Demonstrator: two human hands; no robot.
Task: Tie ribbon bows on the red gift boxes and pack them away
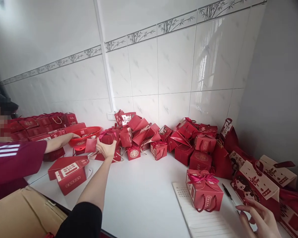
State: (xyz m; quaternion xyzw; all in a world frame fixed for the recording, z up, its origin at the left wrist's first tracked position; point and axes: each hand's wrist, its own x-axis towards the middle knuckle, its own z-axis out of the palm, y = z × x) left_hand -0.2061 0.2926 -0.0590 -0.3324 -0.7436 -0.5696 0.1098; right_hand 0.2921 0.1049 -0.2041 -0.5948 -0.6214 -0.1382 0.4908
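Note:
My left hand (106, 148) reaches across the table to a red gift box (108, 136) with a ribbon on top. Its thumb and fingers are closed around the box's near side. My right hand (259, 218) is low at the right edge, fingers loosely bent and apart, holding nothing that I can see. Close to its fingertips lies a black pen (227, 192). A red box with a pink bow and rope handles (205, 191) sits on a notebook (182, 198) with handwriting. Beside my right hand is a red and cream box (258, 183) with a cartoon figure.
Red gift boxes and bags (141, 130) are heaped along the tiled wall. A person in a maroon sleeve (17, 158) at the left reaches into a red plastic basket (94, 131). Another red box (71, 178) lies at the near left, by a cardboard carton (22, 211).

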